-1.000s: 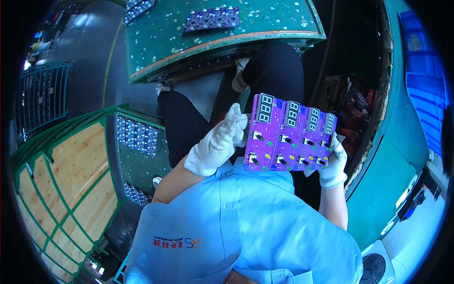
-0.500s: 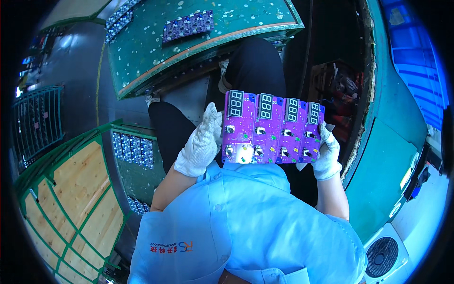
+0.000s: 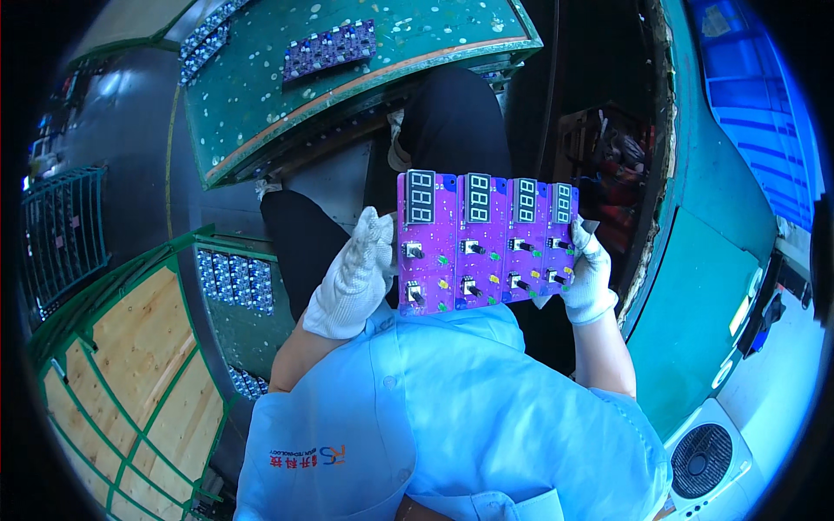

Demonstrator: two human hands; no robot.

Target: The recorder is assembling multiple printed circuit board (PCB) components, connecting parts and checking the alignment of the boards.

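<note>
Purple four-section circuit board panel [image 3: 485, 243] (black displays, green and yellow dots); white knit gloves; green table [image 3: 261, 87] speckled white.

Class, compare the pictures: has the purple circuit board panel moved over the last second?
Yes. The purple circuit board panel, gripped by left hand and right hand, has turned level and risen toward the green table.

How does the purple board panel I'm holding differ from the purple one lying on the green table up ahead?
The held panel is gripped at its side edges by the left hand and right hand, both gloved; the table panel lies untouched on the green table. The held panel looks far larger, being nearer the camera. Its digit displays and knobs show clearly; the table panel's parts are too small to tell. Both are purple multi-board panels.
</note>
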